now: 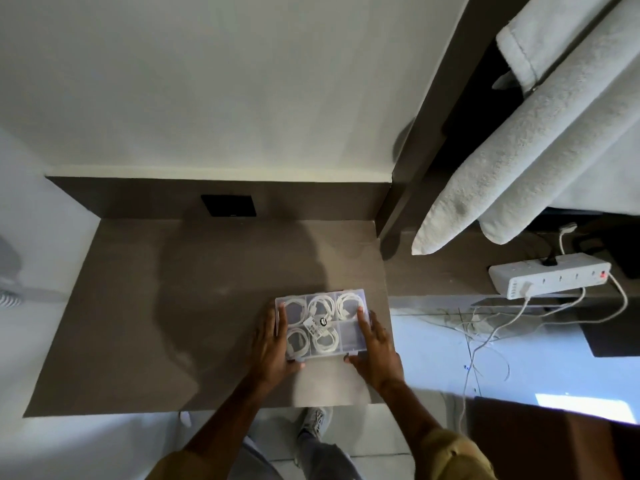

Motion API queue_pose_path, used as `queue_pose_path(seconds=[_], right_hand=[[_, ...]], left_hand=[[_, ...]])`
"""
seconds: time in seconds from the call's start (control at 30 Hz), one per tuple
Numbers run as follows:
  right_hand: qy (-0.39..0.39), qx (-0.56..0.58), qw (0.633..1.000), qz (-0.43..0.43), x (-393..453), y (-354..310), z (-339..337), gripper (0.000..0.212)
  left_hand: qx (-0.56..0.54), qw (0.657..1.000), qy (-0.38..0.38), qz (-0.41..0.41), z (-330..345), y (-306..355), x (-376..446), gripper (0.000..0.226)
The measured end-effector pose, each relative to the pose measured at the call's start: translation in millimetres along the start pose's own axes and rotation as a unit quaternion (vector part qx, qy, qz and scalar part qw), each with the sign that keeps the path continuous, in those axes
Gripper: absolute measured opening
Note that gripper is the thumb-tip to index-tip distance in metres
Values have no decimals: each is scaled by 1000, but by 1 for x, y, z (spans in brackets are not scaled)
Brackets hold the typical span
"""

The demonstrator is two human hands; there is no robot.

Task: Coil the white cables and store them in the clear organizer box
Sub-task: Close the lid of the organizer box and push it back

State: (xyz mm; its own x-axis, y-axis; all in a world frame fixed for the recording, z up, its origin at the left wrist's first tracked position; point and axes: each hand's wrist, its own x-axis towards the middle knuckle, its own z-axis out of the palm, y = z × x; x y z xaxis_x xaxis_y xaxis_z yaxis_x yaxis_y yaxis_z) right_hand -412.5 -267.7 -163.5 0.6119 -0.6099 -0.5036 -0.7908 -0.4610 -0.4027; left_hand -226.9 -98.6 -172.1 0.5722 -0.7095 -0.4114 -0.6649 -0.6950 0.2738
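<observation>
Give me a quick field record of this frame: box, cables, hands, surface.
box: clear organizer box, six compartments, on brown desk
lid: appears closed
cables: coiled white cables in at least four compartments; near-right one looks empty
left hand: fingers flat along box's left side
right hand: fingers flat along box's right side

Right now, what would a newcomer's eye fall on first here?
The clear organizer box near the desk's front right corner, coiled white cables in its compartments, with the left hand and right hand resting on its sides. Then the white towelling hanging upper right, above a white power strip.
</observation>
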Motion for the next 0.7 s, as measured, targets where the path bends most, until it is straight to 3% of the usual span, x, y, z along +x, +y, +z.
queue_pose_path(seconds=[0.13,0.27,0.4,0.53,0.7], right_hand=[[21,2,999,-24,2,3,6,116],[37,-2,999,-25,3,4,9,107],[31,75,996,-36,3,3,8,99],[60,-2,997,-38,2,6,13,110],[60,-16,998,-32,2,5,12,114]], left_hand=[[5,999,35,12,4,-2,-2,137],[-12,1000,23,9,5,-3,-1,138],[-5,1000,26,-5,5,0,-4,139],[-12,999,43,10,7,-1,-6,135],[-3,999,45,30,1,-1,-6,137]])
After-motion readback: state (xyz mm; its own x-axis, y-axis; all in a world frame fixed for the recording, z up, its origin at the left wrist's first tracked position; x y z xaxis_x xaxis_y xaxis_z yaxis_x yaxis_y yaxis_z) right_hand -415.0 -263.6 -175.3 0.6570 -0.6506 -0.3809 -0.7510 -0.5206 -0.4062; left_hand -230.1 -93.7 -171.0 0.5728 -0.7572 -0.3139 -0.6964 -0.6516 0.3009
